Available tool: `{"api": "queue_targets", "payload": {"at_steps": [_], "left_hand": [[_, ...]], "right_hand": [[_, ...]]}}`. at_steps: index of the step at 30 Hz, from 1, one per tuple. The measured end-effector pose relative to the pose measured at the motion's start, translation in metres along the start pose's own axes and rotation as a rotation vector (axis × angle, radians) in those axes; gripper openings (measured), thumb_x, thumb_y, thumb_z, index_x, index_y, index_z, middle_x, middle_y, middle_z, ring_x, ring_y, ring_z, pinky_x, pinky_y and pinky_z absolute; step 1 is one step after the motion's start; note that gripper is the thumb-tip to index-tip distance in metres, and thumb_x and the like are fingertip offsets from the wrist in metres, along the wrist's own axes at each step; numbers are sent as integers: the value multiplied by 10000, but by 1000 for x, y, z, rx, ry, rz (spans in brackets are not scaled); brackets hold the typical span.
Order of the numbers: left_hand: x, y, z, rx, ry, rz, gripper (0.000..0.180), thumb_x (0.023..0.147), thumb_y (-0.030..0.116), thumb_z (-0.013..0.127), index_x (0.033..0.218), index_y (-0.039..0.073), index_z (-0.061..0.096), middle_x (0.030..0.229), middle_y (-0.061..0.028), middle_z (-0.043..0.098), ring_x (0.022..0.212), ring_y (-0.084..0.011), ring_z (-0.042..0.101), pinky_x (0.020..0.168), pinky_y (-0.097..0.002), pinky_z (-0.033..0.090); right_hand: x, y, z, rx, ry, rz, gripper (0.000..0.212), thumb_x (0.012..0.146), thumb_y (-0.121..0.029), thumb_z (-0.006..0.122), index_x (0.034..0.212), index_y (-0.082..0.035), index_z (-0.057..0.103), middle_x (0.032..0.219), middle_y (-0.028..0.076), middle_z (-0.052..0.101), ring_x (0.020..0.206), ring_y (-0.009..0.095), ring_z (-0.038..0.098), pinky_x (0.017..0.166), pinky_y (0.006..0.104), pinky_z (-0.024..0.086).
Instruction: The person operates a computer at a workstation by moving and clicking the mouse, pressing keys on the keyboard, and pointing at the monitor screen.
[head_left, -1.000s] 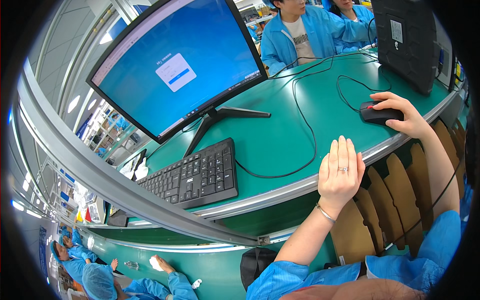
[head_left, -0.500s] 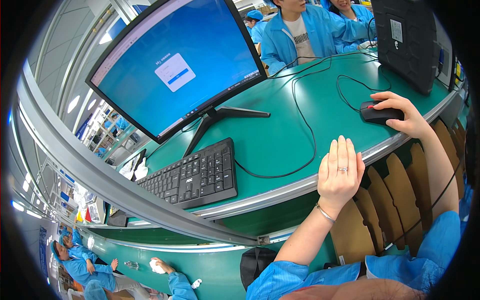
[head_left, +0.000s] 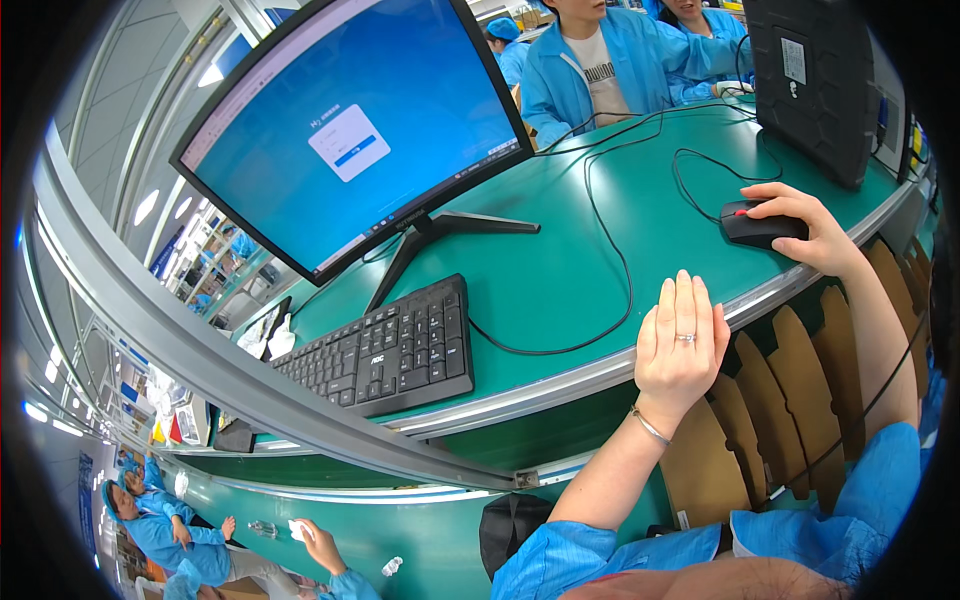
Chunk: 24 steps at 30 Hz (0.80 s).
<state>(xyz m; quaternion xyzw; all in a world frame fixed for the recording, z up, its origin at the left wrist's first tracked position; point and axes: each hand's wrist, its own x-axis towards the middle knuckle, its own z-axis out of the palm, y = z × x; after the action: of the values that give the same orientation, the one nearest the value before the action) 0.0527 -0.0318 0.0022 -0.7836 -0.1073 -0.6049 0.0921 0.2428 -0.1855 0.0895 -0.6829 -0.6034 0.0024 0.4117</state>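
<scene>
On the right of the green table my right hand rests over a black computer mouse with a red mark, fingers and thumb around it. My left hand, wearing a ring and a bracelet, is stretched out flat at the table's metal edge, fingers straight and close together, holding nothing. To its left lies a black keyboard, partly hidden behind a grey metal bar. Behind the keyboard a black monitor stands on its legs, showing a blue screen with a small white login panel.
Black cables cross the green tabletop. A second dark screen, seen from behind, stands at the far right. Brown cardboard pieces sit below the table edge. A grey metal bar runs across the left. Several people in blue work nearby.
Both my hands stay where they were, the right one on the mouse. At lower left, a co-worker's hand with a white item has shifted slightly left.
</scene>
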Motion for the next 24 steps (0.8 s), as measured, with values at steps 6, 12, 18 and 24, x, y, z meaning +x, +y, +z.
{"api": "queue_targets", "payload": {"at_steps": [6,12,18,24], "left_hand": [[-1,1,-2,-2,6,6,267,858,225,655,1047,47,722,1106,-84,700,1021,-215,662,880,-321,466],[-5,-2,-4,7,9,8,270,857,225,658,1048,45,722,1107,-90,700,1024,-219,661,878,-325,469],[3,8,-5,4,14,24,264,859,223,653,1041,44,723,1091,-95,704,1018,-223,665,871,-328,473],[-4,-8,-4,44,19,16,258,859,220,649,1033,44,725,1078,-89,705,1007,-220,667,868,-328,474]], "right_hand": [[-2,-5,-2,-6,3,-19,462,677,-81,616,1135,-60,678,1340,147,559,1250,305,532,1088,406,396],[3,-15,5,-19,-5,-27,465,679,-78,614,1140,-58,674,1340,147,559,1249,307,532,1087,406,395],[-2,-17,-5,-15,8,-22,451,681,-80,615,1128,-53,671,1339,150,559,1246,307,533,1085,407,395],[7,-2,9,35,-19,-54,439,688,-58,604,1122,-44,669,1345,148,551,1247,301,532,1085,401,389]]}}
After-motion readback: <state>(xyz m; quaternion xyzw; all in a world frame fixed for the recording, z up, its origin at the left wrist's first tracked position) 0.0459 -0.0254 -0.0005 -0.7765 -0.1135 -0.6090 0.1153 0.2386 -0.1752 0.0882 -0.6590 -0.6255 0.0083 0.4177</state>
